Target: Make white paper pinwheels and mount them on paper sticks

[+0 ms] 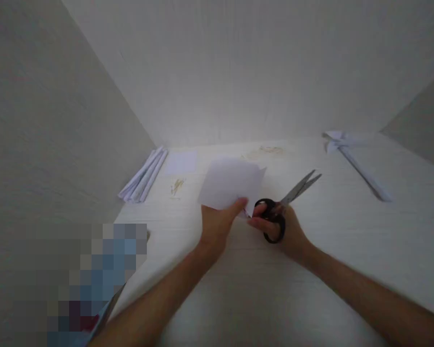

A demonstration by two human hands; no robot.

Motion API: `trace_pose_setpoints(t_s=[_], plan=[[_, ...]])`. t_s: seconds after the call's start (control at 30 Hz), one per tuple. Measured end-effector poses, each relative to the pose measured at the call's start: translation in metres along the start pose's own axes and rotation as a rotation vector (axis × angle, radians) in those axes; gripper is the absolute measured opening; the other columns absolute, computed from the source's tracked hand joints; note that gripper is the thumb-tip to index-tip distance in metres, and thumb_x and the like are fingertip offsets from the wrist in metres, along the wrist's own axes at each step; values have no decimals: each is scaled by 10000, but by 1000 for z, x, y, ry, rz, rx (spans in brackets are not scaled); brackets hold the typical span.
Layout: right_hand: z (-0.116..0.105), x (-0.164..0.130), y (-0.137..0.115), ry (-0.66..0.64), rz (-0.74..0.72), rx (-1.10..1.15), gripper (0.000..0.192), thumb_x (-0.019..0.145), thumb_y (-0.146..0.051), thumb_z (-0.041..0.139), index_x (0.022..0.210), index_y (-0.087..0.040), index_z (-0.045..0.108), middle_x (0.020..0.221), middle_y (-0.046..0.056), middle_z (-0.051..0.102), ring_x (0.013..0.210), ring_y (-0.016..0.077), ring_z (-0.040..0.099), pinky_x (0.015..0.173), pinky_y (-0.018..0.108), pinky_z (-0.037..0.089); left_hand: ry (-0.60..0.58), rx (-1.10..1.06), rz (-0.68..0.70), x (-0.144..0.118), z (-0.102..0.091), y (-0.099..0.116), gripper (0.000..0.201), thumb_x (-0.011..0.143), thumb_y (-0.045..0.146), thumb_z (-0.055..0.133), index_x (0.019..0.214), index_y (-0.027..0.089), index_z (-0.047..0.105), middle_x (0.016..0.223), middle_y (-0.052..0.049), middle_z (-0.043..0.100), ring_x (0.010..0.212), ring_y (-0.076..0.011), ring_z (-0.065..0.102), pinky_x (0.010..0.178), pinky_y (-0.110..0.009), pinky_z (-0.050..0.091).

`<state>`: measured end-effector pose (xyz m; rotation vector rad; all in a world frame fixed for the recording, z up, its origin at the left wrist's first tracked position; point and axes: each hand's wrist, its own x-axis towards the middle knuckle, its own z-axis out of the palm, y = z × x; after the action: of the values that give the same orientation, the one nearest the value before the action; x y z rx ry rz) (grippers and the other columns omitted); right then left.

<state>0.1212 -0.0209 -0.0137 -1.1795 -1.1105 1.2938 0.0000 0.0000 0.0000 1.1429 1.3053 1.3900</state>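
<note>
Nearest, two bare forearms reach forward over the white table (347, 250). The left hand (217, 224) pinches the near edge of a white sheet of paper (231, 185), thumb on top; the sheet tilts up and away from the fingers, held off the table. Just beside it, the right hand (285, 231) has fingers clenched through the black handles of a pair of scissors (285, 205); the blades point away to the right, apparently a little apart, clear of the paper. Farther left lies a bundle of folded paper strips (144, 176); far right, a long folded paper piece (358, 166) near the wall.
</note>
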Motion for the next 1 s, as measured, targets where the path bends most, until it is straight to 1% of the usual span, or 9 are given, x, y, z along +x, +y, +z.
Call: trace_pose_setpoints(t_s=[0.13,0.37,0.6,0.9,1.0], plan=[[0,1,3,15,17,32,211,470,-208,734,541,-147,545,457,-63,457,438,61,390,423,196,311,-8,19,17,0,1,0,335,535,255,705,840,141,626,778,-49,657,797,-194,595,815,-391,445],[-2,2,6,16,-23,18,222,508,-244,723,541,-152,525,462,-61,438,446,64,372,411,199,289,1,57,35,-3,1,2,353,518,244,715,843,140,623,768,-57,662,761,-203,608,765,-388,474],[-2,0,8,-6,22,50,237,533,-251,719,560,-148,507,432,-78,394,413,46,316,390,190,240,7,56,30,-4,2,2,322,512,225,718,812,150,626,741,-44,661,775,-207,609,780,-393,468],[-1,1,8,25,-7,-13,276,533,-301,717,530,-160,480,430,-74,391,412,53,329,385,193,248,-9,40,15,-7,3,4,339,520,208,715,844,158,628,760,-51,664,770,-210,612,773,-388,470],[-2,0,7,15,-31,-74,268,583,-354,680,543,-157,502,447,-58,428,421,61,363,399,198,277,31,27,25,-5,3,6,357,522,208,713,863,158,623,780,-49,663,773,-200,607,780,-380,468]])
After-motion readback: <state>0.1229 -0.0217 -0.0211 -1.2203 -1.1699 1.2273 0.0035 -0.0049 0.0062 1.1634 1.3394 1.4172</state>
